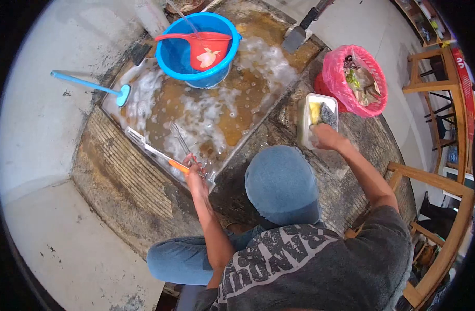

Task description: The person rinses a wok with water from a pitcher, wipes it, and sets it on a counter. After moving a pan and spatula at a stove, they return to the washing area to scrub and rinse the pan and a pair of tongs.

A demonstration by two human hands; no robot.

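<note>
My left hand (194, 168) is closed around a metal fork (180, 139) and an orange-handled utensil (179, 166), above the near edge of the wet, foamy floor basin (242, 124). My right hand (326, 137) reaches into a white rectangular tub (303, 122), its fingertips partly hidden inside. In that tub lie a yellow sponge (315, 111) and a dark grey scouring pad (328, 116), close to my fingers; whether they grip anything cannot be made out.
A blue bucket (206, 80) holds a red dipper (209, 52). Right of it are a pink lined waste basket (380, 85) and a dark scraper (295, 37). A light-blue brush (122, 95) leans at the left. Wooden chairs (429, 179) stand at the right.
</note>
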